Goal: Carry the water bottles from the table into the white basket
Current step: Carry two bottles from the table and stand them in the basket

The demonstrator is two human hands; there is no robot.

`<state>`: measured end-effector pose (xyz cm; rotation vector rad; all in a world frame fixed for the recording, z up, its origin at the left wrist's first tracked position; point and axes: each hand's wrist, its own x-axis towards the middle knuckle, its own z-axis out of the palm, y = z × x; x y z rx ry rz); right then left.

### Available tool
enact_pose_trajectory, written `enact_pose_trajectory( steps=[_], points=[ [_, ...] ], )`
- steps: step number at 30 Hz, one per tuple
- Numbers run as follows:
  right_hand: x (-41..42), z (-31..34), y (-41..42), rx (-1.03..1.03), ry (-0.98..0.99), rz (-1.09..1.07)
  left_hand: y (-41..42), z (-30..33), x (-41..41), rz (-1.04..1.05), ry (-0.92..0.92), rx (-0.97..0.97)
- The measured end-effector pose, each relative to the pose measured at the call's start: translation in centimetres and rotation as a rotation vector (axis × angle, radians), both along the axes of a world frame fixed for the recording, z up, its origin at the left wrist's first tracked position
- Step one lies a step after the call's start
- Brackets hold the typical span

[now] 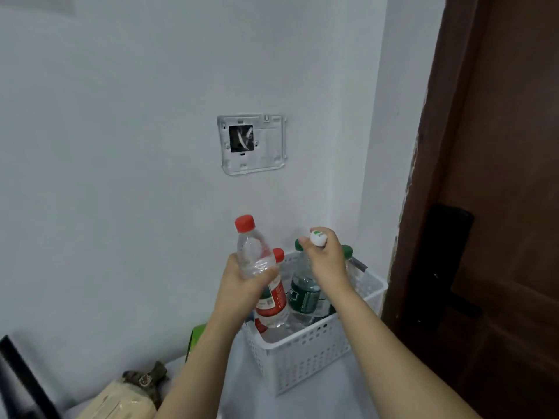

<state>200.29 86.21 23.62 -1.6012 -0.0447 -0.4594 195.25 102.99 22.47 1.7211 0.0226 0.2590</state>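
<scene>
My left hand (242, 282) grips a clear water bottle with a red cap (252, 249) by its body, tilted, just above the left side of the white basket (305, 358). My right hand (325, 261) holds a white-capped bottle (317, 237) by its neck over the basket; its body is hidden behind the hand. Inside the basket stand a red-label bottle (273, 303) and a green-label bottle (304, 293), and another green cap (347, 251) shows at the far right.
The basket sits on a pale surface against a white wall, with a brown door (499, 207) close on its right. A green object (196, 337) stands left of the basket. A beige package (121, 400) and a dark lump lie at the lower left.
</scene>
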Motion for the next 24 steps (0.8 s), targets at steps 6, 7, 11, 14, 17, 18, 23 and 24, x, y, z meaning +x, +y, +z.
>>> enact_pose_trajectory(
  steps=[6,7,11,14,17,18,23,24],
  points=[
    [1.8,-2.4,1.7,-0.161,0.012,0.049,-0.2,-3.2,0.6,0.034,0.059,0.229],
    [2.1,-2.6,1.8,-0.228,0.019,0.012,-0.4,-3.5,0.8,0.029,0.053,0.240],
    [2.1,-3.8,2.2,-0.384,-0.012,-0.084,-1.1,-5.1,1.0,0.176,0.080,0.666],
    [1.9,-4.6,2.7,-0.356,-0.087,-0.119,-1.0,-5.2,0.7,0.240,0.207,0.801],
    [1.9,-5.0,3.2,-0.402,-0.140,-0.119,-1.2,-4.9,0.9,0.220,0.315,0.861],
    [1.9,-5.1,3.3,-0.435,-0.159,-0.111,-1.3,-4.9,0.9,0.213,0.328,0.876],
    [2.3,-5.5,3.2,-0.733,-0.179,-0.136,-1.4,-5.2,1.3,0.168,0.359,1.035],
    [2.3,-5.5,3.2,-0.784,-0.175,-0.145,-1.4,-5.2,1.4,0.168,0.358,1.043]
  ],
)
